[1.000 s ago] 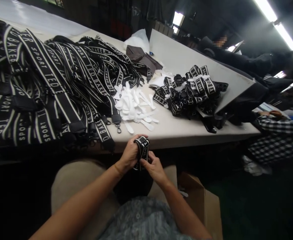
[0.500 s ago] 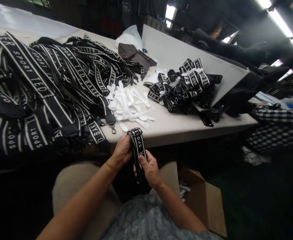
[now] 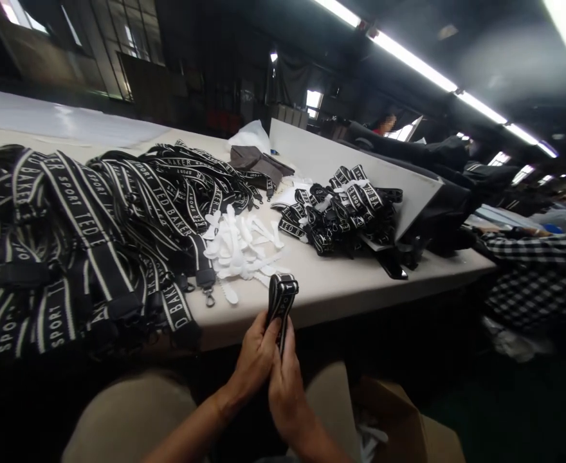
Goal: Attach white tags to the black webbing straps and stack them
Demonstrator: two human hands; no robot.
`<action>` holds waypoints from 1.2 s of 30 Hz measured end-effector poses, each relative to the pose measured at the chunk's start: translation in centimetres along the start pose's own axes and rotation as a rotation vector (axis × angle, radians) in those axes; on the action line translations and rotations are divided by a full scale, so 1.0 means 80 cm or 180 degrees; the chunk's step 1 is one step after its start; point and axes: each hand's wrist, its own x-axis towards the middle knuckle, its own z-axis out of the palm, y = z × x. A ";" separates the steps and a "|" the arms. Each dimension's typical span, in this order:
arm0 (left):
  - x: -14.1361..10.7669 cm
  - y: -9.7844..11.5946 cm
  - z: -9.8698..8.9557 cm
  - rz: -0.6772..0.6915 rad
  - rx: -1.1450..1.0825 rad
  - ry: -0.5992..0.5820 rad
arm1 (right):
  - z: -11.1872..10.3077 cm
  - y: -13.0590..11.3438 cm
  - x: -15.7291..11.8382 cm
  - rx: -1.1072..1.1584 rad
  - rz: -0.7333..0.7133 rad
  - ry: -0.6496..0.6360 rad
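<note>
The folded strap is in both hands, in the air by the front edge of the tabletop. It is black with white lines and some white letters. Its long way runs up and away from the palms, nearly straight ahead. The looped end sticks out past the fingers, and the low end is hidden between the hands.

The left hand is on the left side of the strap, and its fingers pinch it, with the thumb on the near face. The right hand is pressed up close on the other side. Its fingers are held together, quite straight, and squeeze the strap from the right. The two hands touch low down.

The white strips lie in a messy heap on the tabletop, ahead of the hands and a bit to the left. So the left hand is nearer to them, and the strap's looped end is just beside the closest ones, not lying on them.

A big pile of long straps is farther left. One metal clip hangs from a strap end there. A small pile of bundled straps sits ahead and to the right, with white bands around some.
</note>
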 end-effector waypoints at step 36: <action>0.098 0.070 -0.126 0.0353 -0.0881 0.0041 | -0.052 -0.098 0.279 0.0130 -0.0335 -0.0561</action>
